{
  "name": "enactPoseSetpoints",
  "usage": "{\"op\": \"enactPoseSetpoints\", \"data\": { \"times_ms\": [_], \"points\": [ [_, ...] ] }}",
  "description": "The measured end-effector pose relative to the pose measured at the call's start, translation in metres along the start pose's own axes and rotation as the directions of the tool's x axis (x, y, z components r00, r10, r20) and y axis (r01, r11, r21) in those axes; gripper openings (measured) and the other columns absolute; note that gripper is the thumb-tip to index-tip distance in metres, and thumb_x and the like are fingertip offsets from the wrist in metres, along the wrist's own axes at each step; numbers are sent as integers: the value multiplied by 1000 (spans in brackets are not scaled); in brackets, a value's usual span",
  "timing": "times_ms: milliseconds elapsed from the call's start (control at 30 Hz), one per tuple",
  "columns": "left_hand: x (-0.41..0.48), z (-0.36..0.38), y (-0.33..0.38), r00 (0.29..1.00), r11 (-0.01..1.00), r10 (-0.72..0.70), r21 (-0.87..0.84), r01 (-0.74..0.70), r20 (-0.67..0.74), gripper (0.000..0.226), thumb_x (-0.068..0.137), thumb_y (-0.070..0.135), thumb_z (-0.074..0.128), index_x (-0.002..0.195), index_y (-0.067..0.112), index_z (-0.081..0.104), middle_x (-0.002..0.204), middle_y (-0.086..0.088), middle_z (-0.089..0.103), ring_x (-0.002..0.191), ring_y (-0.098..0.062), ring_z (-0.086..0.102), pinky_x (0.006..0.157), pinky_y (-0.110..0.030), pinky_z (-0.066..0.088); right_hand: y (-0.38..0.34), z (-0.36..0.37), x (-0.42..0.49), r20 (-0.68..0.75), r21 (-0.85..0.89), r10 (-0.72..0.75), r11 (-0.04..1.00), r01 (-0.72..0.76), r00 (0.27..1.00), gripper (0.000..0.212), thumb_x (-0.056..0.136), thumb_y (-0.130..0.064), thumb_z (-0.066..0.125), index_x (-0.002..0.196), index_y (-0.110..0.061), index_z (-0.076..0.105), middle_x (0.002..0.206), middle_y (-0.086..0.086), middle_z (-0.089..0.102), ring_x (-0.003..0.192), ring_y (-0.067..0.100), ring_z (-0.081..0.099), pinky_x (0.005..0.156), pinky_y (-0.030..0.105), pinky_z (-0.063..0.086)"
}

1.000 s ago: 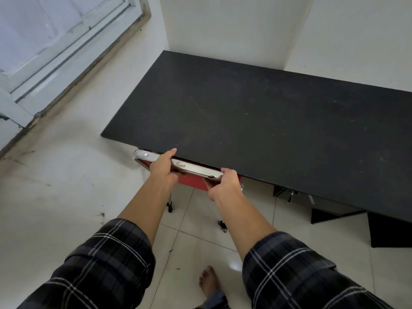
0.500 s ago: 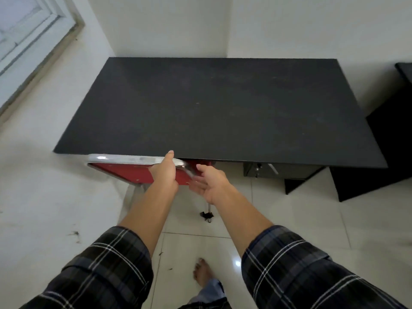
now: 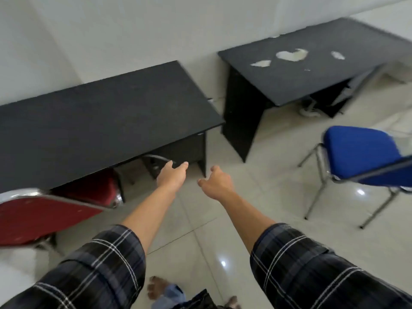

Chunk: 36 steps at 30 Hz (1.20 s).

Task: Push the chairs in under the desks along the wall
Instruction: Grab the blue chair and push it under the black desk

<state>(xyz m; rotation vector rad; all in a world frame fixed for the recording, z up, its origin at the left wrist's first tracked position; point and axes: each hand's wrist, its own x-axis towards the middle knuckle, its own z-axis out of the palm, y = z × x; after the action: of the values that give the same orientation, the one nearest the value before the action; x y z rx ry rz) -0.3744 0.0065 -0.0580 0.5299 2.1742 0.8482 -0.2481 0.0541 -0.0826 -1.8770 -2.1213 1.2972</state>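
A red chair (image 3: 44, 210) with a chrome frame stands at the left, its seat tucked under the near black desk (image 3: 100, 121). My left hand (image 3: 172, 176) and my right hand (image 3: 217, 181) hover open in the air over the floor in front of that desk's right end, touching nothing. A blue chair (image 3: 361, 152) with thin metal legs stands out on the floor at the right, in front of a second black desk (image 3: 312, 68) whose top has pale chipped patches.
Both desks stand against a white wall (image 3: 156, 30), with a narrow gap between them. The floor (image 3: 256, 215) is glossy pale tile. Pale clutter, blurred, lies under the second desk. My bare feet show at the bottom edge.
Both hands have let go of the red chair's backrest and swung right. The view has turned right, bringing the second desk and the blue chair into sight.
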Motion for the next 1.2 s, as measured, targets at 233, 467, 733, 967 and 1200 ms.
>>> {"op": "enactPoseSetpoints", "data": {
  "times_ms": [233, 467, 733, 967, 1200],
  "points": [
    [-97, 173, 69, 925, 817, 242, 453, -357, 294, 77, 87, 67, 40, 151, 25, 29, 153, -5, 36, 138, -30, 35, 110, -47, 30, 164, -149, -54, -273, 22, 205, 978, -207, 940, 70, 94, -45, 66, 150, -10, 44, 151, 16, 52, 141, 37, 46, 112, 46, 43],
    [-198, 332, 134, 711, 625, 409, 392, -675, 571, 82, 85, 69, 42, 151, 24, 27, 155, -6, 34, 139, -29, 34, 111, -50, 30, 304, -267, -113, -455, 298, 443, 893, -337, 773, 77, 95, -43, 66, 157, -10, 35, 158, 15, 44, 147, 35, 41, 118, 50, 41],
    [-265, 498, 208, 560, 589, 420, 255, -767, 714, 83, 85, 69, 40, 152, 23, 22, 157, -4, 29, 142, -27, 29, 112, -50, 28, 429, -371, -122, -509, 424, 604, 796, -432, 613, 71, 93, -45, 66, 151, -11, 43, 149, 15, 53, 139, 35, 49, 111, 47, 44],
    [-280, 616, 281, 606, 667, 398, 236, -707, 689, 84, 85, 68, 41, 153, 27, 13, 157, -7, 27, 138, -33, 33, 108, -55, 33, 502, -461, -86, -510, 482, 629, 774, -410, 587, 70, 95, -44, 67, 152, -11, 42, 151, 14, 52, 140, 33, 48, 112, 44, 43],
    [-281, 689, 339, 768, 712, 365, 373, -594, 526, 85, 87, 67, 38, 154, 28, 3, 162, -12, 3, 147, -35, 3, 115, -56, 13, 555, -550, -40, -507, 493, 575, 805, -331, 643, 62, 95, -41, 66, 146, -13, 45, 144, 12, 55, 132, 31, 53, 105, 41, 46]
  ]
}}
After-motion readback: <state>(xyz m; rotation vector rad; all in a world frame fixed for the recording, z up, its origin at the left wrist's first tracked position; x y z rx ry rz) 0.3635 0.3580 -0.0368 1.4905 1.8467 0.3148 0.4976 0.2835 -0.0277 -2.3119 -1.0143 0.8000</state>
